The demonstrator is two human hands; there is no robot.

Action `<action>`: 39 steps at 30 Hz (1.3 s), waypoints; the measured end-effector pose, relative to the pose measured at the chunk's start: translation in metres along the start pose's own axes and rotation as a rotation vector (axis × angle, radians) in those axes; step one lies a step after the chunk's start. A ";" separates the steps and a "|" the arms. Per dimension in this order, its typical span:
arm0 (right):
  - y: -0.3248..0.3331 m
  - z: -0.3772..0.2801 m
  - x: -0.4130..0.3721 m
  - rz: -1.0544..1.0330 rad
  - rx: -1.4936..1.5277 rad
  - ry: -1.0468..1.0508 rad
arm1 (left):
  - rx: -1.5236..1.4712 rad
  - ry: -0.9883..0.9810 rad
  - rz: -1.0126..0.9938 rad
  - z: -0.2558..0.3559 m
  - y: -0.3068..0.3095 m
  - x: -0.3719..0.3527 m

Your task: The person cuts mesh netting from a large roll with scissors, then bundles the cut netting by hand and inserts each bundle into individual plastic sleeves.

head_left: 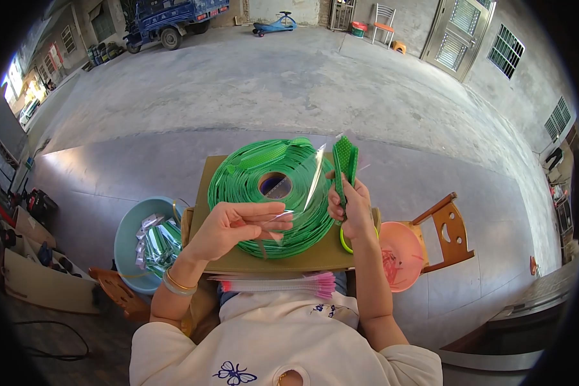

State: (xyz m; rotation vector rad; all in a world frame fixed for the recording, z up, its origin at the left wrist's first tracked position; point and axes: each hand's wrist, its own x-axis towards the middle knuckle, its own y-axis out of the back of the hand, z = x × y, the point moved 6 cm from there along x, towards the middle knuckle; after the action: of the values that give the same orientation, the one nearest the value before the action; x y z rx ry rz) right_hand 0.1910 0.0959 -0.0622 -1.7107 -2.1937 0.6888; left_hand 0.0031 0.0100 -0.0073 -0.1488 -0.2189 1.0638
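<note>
My left hand pinches the lower edge of a clear plastic sleeve that shines in the light. In my right hand is a folded strip of green dotted ribbon, held upright with its ends pointing away from me. Both hands are above a large roll of green ribbon with a dark hollow core. A loose green dotted piece lies on the roll's far side. Beneath is a small khaki table.
A bundle of clear strips with pink ends lies across my lap. To the left stands a blue basin with shiny packets; to the right, a pink basin beside a wooden chair. A yellow-green ring sits by my right wrist.
</note>
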 end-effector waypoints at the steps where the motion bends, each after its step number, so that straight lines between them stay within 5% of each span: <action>1: -0.001 0.000 0.000 0.008 -0.005 -0.004 | 0.044 0.016 0.045 -0.001 0.004 0.001; 4: -0.004 0.003 -0.004 0.067 -0.075 0.033 | 0.227 -0.076 0.263 -0.003 0.019 0.006; 10: -0.053 0.027 -0.044 -0.477 -0.384 -0.463 | 0.324 -0.285 0.572 -0.017 0.046 0.019; 13: -0.063 0.033 -0.047 -0.471 -0.481 -0.454 | 0.460 -0.338 0.654 -0.014 0.045 0.020; 16: -0.056 0.040 -0.034 -0.387 -0.780 -0.143 | 0.693 -0.338 0.693 -0.012 0.040 0.019; 19: -0.051 0.052 -0.031 -0.300 -0.693 -0.265 | 1.059 -0.367 0.709 -0.009 0.026 0.018; 22: -0.054 0.068 -0.028 -0.260 -0.114 -0.489 | 1.211 -0.475 0.704 -0.015 0.016 0.020; 25: -0.060 0.070 -0.028 -0.267 0.146 -0.498 | 1.169 -0.525 0.659 -0.021 0.014 0.020; 28: -0.065 0.071 -0.034 -0.345 0.181 -0.587 | 1.127 -0.460 0.576 -0.022 0.015 0.021; 31: -0.068 0.078 -0.041 -0.643 0.398 -0.798 | 1.085 -0.434 0.382 -0.028 0.024 0.023; 34: -0.065 0.074 -0.039 -0.636 0.575 -0.842 | 1.074 -0.347 0.256 -0.018 0.021 0.022; 37: -0.057 0.055 -0.028 -0.309 -0.060 -0.446 | 1.013 -0.377 0.238 -0.009 0.017 0.022; 39: -0.064 0.055 -0.032 -0.334 -0.178 -0.438 | 0.977 -0.335 0.205 -0.010 0.016 0.025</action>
State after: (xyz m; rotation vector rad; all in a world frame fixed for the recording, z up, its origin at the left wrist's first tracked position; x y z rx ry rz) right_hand 0.1192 0.0417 -0.0729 -1.3025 -2.8289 0.8623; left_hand 0.0034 0.0391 -0.0177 0.9062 0.0364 1.2903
